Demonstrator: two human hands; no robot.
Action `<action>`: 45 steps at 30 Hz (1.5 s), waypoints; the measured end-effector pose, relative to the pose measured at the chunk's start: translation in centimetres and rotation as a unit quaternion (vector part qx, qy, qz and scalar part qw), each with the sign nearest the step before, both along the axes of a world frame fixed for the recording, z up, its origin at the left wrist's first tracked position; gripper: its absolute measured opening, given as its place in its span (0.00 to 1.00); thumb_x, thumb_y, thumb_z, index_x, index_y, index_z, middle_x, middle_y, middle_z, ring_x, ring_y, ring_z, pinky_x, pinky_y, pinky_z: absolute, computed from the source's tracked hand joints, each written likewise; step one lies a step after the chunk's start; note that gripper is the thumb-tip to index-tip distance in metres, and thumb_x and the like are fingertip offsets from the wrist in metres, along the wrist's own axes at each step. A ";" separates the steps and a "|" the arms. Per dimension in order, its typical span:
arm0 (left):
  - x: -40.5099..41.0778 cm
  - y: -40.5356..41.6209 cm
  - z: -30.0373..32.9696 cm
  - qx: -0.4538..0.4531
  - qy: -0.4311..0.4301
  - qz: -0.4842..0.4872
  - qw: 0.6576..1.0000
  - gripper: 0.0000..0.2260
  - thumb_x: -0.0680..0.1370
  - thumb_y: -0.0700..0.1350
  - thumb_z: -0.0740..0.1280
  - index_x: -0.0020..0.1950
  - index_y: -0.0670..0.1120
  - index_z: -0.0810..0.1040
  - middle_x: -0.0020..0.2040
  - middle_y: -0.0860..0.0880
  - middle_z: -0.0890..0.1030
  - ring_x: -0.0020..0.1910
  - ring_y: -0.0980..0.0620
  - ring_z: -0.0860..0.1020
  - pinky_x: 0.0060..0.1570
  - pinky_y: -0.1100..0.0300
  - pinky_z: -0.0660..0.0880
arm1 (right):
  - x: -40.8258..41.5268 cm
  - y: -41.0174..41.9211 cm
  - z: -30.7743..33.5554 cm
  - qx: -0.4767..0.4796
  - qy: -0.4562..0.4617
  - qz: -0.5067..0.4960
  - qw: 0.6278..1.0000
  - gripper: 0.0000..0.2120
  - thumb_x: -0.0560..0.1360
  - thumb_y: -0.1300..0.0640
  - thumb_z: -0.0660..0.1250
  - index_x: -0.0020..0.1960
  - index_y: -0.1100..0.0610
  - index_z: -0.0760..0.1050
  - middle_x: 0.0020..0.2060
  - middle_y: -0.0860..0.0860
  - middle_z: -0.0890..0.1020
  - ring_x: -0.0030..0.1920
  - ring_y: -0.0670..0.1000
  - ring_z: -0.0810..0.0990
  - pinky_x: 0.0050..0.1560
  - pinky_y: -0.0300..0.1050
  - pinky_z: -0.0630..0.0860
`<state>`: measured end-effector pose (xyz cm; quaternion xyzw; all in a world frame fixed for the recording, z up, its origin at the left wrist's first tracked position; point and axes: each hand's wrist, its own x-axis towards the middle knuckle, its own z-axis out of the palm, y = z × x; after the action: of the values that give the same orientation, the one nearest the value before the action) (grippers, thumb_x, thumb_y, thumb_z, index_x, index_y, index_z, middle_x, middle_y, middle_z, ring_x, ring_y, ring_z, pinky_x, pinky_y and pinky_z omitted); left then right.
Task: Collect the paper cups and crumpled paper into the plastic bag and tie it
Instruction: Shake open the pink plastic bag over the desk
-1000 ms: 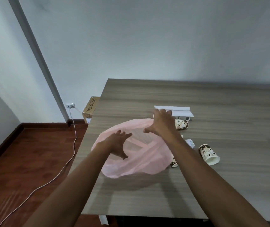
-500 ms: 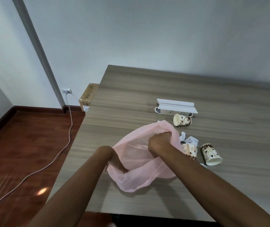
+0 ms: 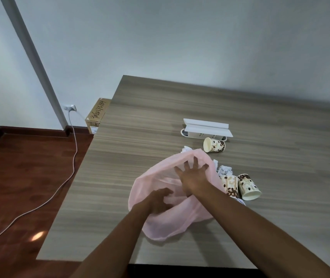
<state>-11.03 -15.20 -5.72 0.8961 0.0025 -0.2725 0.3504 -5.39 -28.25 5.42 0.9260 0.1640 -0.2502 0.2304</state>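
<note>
Head view: I log a thin pink plastic bag (image 3: 172, 199) on the grey wood-grain table (image 3: 280, 137), my left hand (image 3: 158, 200) gripping its near rim, my right hand (image 3: 193, 176) spread open inside. Step, as I judge: opening the mouth. Next: grab the three patterned paper cups (image 3: 248, 187) and white crumpled paper (image 3: 224, 169) lying right of the bag.

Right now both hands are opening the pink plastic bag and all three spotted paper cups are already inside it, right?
Not quite. The head view shows both hands at the pink plastic bag, but the three spotted paper cups lie outside it on the wooden table.
</note>
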 end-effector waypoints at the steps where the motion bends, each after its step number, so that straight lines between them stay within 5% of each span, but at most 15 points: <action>1: -0.1 0.3 -0.3 0.023 0.006 -0.002 1.000 0.31 0.77 0.57 0.68 0.76 0.48 0.64 0.73 0.47 0.70 0.72 0.46 0.68 0.72 0.53 0.62 | 0.2 -0.5 0.2 0.000 -0.006 -0.003 1.000 0.41 0.76 0.45 0.65 0.79 0.46 0.43 0.79 0.56 0.43 0.77 0.68 0.39 0.69 0.73 0.50; 6: 0.3 4.7 -0.1 0.232 0.038 0.014 0.972 0.43 0.77 0.60 0.63 0.81 0.47 0.41 0.80 0.40 0.48 0.79 0.41 0.50 0.76 0.45 0.49 | 0.6 -3.2 1.6 -0.015 -0.027 -0.007 1.000 0.27 0.78 0.47 0.62 0.76 0.47 0.61 0.76 0.56 0.61 0.76 0.64 0.56 0.72 0.65 0.52; 10: 1.3 6.7 5.3 0.407 0.102 0.101 0.902 0.37 0.76 0.64 0.45 0.78 0.49 0.33 0.79 0.35 0.47 0.78 0.33 0.49 0.71 0.29 0.44 | 0.5 -3.1 2.7 -0.015 0.003 -0.003 1.000 0.23 0.81 0.51 0.55 0.76 0.47 0.61 0.77 0.57 0.58 0.77 0.64 0.50 0.75 0.58 0.48; 13: 1.1 5.0 11.5 0.533 0.131 0.025 0.835 0.35 0.81 0.59 0.56 0.80 0.42 0.47 0.78 0.36 0.55 0.76 0.31 0.54 0.70 0.28 0.49 | 0.2 -1.6 3.3 -0.015 0.023 0.000 1.000 0.24 0.81 0.53 0.53 0.77 0.47 0.60 0.77 0.55 0.59 0.78 0.65 0.47 0.74 0.66 0.46; 15: 1.6 4.1 13.6 0.568 0.103 -0.084 0.812 0.29 0.78 0.54 0.64 0.77 0.47 0.62 0.75 0.40 0.65 0.73 0.32 0.62 0.67 0.28 0.60 | 0.1 -0.5 3.0 0.003 0.018 0.038 0.999 0.24 0.80 0.53 0.56 0.76 0.46 0.62 0.77 0.53 0.62 0.78 0.65 0.46 0.71 0.72 0.47; 17: 2.0 4.6 12.9 0.488 0.011 -0.134 0.863 0.27 0.77 0.49 0.67 0.75 0.47 0.66 0.71 0.43 0.71 0.69 0.39 0.70 0.67 0.40 0.69 | -0.1 0.2 2.0 0.053 0.003 0.128 0.990 0.25 0.78 0.55 0.60 0.75 0.46 0.64 0.75 0.51 0.65 0.78 0.60 0.49 0.73 0.69 0.50; 20: 1.3 6.5 11.2 0.351 -0.027 -0.124 0.928 0.40 0.73 0.47 0.72 0.80 0.53 0.53 0.75 0.44 0.66 0.71 0.42 0.69 0.67 0.49 0.70 | -0.3 -0.1 0.4 0.094 0.003 0.194 0.977 0.34 0.72 0.56 0.70 0.75 0.46 0.62 0.75 0.50 0.64 0.76 0.56 0.57 0.73 0.58 0.59; 22: 0.4 8.3 9.9 0.369 0.025 -0.113 0.922 0.49 0.71 0.47 0.76 0.81 0.51 0.46 0.79 0.42 0.58 0.75 0.41 0.62 0.72 0.48 0.63 | 0.1 -1.2 -0.1 0.055 0.018 0.158 0.986 0.42 0.69 0.54 0.73 0.77 0.44 0.56 0.76 0.50 0.61 0.76 0.59 0.59 0.72 0.58 0.59; 25: -0.6 10.6 8.2 0.369 0.063 -0.125 0.919 0.55 0.69 0.56 0.77 0.79 0.56 0.37 0.81 0.42 0.44 0.79 0.38 0.47 0.75 0.40 0.51 | 0.9 -2.8 -0.6 -0.023 0.049 0.108 0.993 0.42 0.72 0.52 0.70 0.77 0.38 0.51 0.78 0.51 0.56 0.78 0.63 0.48 0.74 0.64 0.48; 29: 0.2 9.4 8.7 0.336 0.006 -0.166 0.927 0.60 0.62 0.65 0.77 0.79 0.58 0.35 0.81 0.45 0.47 0.79 0.39 0.49 0.75 0.40 0.51 | 0.8 -1.6 0.3 -0.052 0.066 0.144 0.986 0.39 0.73 0.54 0.70 0.77 0.39 0.55 0.78 0.47 0.57 0.79 0.60 0.43 0.72 0.70 0.45; 33: 1.8 7.2 10.4 0.111 -0.091 -0.097 0.985 0.51 0.64 0.65 0.76 0.79 0.52 0.53 0.77 0.53 0.63 0.75 0.49 0.62 0.74 0.50 0.59 | -1.1 0.7 -0.1 0.049 0.067 0.288 0.954 0.33 0.78 0.59 0.63 0.78 0.42 0.55 0.78 0.48 0.57 0.79 0.56 0.44 0.74 0.67 0.39; 36: 3.3 7.2 10.7 -0.038 -0.141 0.072 0.987 0.49 0.69 0.64 0.74 0.80 0.51 0.50 0.77 0.57 0.56 0.74 0.54 0.61 0.75 0.52 0.57 | -3.4 1.1 -1.5 0.020 0.094 0.354 0.930 0.41 0.73 0.57 0.71 0.78 0.42 0.52 0.79 0.51 0.55 0.79 0.58 0.42 0.74 0.69 0.39; 38: 4.1 7.6 10.7 -0.053 -0.166 0.163 0.971 0.52 0.68 0.67 0.72 0.81 0.53 0.46 0.80 0.55 0.53 0.76 0.52 0.58 0.76 0.50 0.55 | -4.9 0.5 -2.3 -0.011 0.108 0.381 0.918 0.46 0.67 0.53 0.77 0.78 0.43 0.55 0.78 0.52 0.57 0.79 0.60 0.43 0.72 0.73 0.40; 41: 4.6 7.8 10.5 -0.035 -0.181 0.210 0.960 0.50 0.69 0.65 0.72 0.81 0.53 0.46 0.81 0.53 0.52 0.79 0.50 0.53 0.75 0.53 0.53 | -6.6 -0.6 -3.2 -0.012 0.114 0.410 0.905 0.36 0.70 0.53 0.73 0.75 0.48 0.63 0.75 0.54 0.63 0.78 0.62 0.46 0.69 0.76 0.39; 45: 3.6 6.5 11.2 0.045 -0.110 0.080 0.990 0.48 0.70 0.66 0.71 0.81 0.55 0.47 0.80 0.51 0.56 0.78 0.48 0.56 0.74 0.54 0.55 | -5.4 -0.4 -1.7 0.080 0.183 0.289 0.936 0.47 0.61 0.58 0.80 0.75 0.47 0.62 0.71 0.54 0.69 0.74 0.58 0.62 0.73 0.65 0.56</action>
<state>-7.39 -8.72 5.46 0.9323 0.0477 -0.1433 0.3287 -10.75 -28.61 3.73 0.7922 0.4835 -0.3238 0.1840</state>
